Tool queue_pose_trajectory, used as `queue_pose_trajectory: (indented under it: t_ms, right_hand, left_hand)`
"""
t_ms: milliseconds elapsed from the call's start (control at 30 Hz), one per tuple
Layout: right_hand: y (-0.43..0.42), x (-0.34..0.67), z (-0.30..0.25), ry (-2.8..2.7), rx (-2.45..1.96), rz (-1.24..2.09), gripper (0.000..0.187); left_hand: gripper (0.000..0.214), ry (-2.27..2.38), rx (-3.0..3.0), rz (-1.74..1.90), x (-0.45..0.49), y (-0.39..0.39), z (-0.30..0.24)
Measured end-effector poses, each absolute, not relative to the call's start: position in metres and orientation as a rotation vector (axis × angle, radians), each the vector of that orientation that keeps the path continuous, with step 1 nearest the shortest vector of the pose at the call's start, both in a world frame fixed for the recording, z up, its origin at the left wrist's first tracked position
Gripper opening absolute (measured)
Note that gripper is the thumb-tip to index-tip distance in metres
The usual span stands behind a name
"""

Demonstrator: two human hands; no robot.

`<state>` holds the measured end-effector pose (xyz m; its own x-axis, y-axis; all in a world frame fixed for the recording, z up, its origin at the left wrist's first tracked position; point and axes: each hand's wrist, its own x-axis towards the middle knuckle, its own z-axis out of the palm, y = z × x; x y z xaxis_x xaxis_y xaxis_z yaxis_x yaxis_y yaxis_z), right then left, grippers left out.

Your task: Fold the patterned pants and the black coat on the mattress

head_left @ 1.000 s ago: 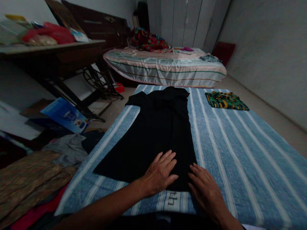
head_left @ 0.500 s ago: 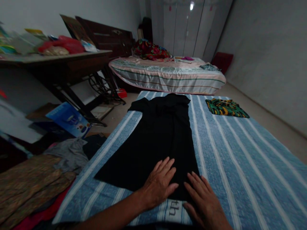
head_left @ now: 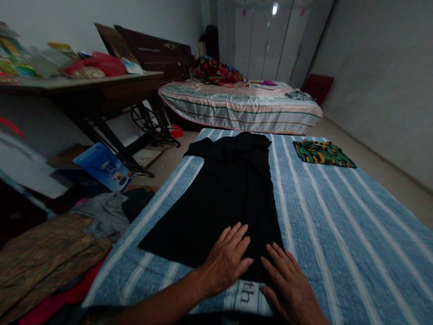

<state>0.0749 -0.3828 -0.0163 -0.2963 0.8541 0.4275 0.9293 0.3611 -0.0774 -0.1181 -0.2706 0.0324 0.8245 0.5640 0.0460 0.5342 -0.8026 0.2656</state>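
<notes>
A black garment (head_left: pixel 226 189) lies spread flat on a blue sheet with white stripes (head_left: pixel 338 216), its narrow end far from me. My left hand (head_left: pixel 226 259) rests flat on the garment's near hem, fingers stretched out. Just to its right, my right hand (head_left: pixel 289 289) also lies flat with fingers apart, touching the hem's near right corner. Neither hand holds anything.
A folded green and yellow patterned cloth (head_left: pixel 323 152) lies at the sheet's far right. Beyond is a striped mattress (head_left: pixel 240 104) with colourful clothes on it. A dark table (head_left: pixel 84 90) with clutter stands at left; piled clothes (head_left: pixel 50 257) and a blue box (head_left: pixel 103 167) lie on the floor.
My right hand has slid a little left and nearer to me along the hem. The view has tilted up slightly. The garment has not moved.
</notes>
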Motion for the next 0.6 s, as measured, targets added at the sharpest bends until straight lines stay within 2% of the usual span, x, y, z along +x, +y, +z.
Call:
queue_pose_trajectory:
  t_ms: [200,433,600]
  right_hand:
    - [-0.390,0.071,-0.014,-2.118,-1.505,-0.232,0.039]
    - [-0.406,0.083,-0.009,-1.935,-1.542,-0.199,0.037]
    - [-0.406,0.100,-0.013,-1.819,-1.549,-0.232,0.035]
  left_hand:
    - [0.041,0.836,2.749,0.219,-0.124,-0.277,0.030]
    - [0.039,0.783,2.682,0.588,-0.139,-0.286,0.019]
    - [0.031,0.934,2.484,0.756,-0.134,-0.285,0.026]
